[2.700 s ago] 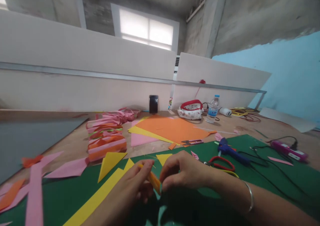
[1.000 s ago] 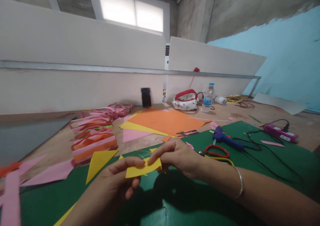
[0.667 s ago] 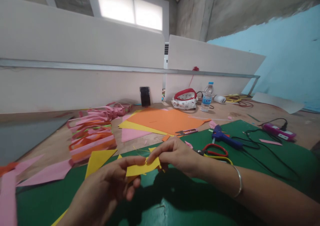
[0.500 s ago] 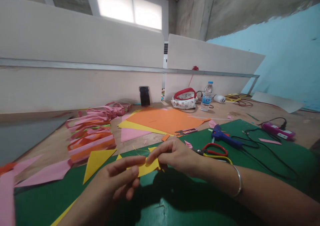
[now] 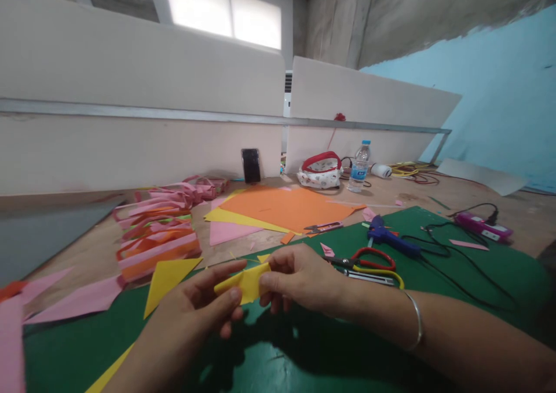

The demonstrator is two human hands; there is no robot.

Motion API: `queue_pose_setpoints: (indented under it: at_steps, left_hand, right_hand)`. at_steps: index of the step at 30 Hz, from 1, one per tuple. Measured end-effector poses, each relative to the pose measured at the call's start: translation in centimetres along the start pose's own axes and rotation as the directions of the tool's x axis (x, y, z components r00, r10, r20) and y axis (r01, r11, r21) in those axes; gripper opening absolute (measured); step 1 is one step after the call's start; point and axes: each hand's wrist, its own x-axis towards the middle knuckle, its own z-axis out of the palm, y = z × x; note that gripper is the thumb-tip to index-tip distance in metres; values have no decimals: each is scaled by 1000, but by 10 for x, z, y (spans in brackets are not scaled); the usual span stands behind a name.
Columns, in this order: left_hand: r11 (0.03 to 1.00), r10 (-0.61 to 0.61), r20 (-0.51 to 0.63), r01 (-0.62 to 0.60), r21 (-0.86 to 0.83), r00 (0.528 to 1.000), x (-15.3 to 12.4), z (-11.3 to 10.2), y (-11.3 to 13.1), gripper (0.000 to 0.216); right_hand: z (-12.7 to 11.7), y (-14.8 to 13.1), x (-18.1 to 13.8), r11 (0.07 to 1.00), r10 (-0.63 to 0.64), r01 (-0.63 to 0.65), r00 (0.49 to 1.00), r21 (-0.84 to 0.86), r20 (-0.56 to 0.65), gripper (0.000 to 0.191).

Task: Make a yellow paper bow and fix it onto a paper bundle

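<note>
A small piece of yellow paper (image 5: 247, 285), looking folded or curled, is held up between both hands over the green mat (image 5: 278, 346). My left hand (image 5: 207, 300) pinches its left end between thumb and fingers. At its right end my right hand (image 5: 295, 280) grips it, thumb in front and the other fingers curled behind. Scissors (image 5: 369, 261) with red and yellow handles lie just beyond my right wrist. A yellow paper triangle (image 5: 169, 280) rests on the mat by my left hand.
Folded pink and orange strips (image 5: 158, 236) are heaped at left. Behind the hands lie orange sheets (image 5: 286, 204) and thread snips (image 5: 324, 228). A blue glue gun (image 5: 393, 239) with its cord sits right. Farther back stand a phone (image 5: 251, 166), a pouch (image 5: 320, 171) and a water bottle (image 5: 359, 167).
My right hand has shifted its grip, its thumb now on the front of the yellow paper's right end. The paper has turned and looks more folded. My left hand stays nearly in place.
</note>
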Motion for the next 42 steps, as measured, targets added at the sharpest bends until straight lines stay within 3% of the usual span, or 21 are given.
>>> queue_pose_setpoints:
  at_steps: [9, 17, 22, 27, 31, 37, 42]
  left_hand:
    - [990, 5, 6, -6, 143, 1000, 1, -1, -2, 42]
    - [986, -4, -16, 7, 167, 1000, -4, 2, 8, 34]
    - [937, 48, 37, -57, 346, 998, 0, -2, 5, 34]
    - [979, -57, 80, 40, 200, 995, 2, -4, 2, 32]
    - [968, -95, 82, 72, 240, 992, 4, -7, 1, 36]
    - [952, -95, 128, 53, 301, 987, 5, -5, -3, 34]
    - [961, -156, 179, 107, 257, 971, 0, -2, 0, 37]
  right_hand:
    - [1, -1, 0, 996, -23, 15, 996, -85, -85, 14]
    - [0, -2, -2, 987, -64, 49, 993, -155, -98, 10]
    - [2, 0, -3, 986, -67, 49, 992, -162, -106, 10]
    - [-1, -5, -4, 994, -8, 5, 1000, -114, -21, 9]
    - [-5, -8, -4, 993, 74, -68, 995, -93, 69, 8]
    - [-1, -2, -5, 967, -49, 47, 999, -252, -2, 11]
    - [1, -2, -4, 993, -32, 37, 998, -113, 46, 13]
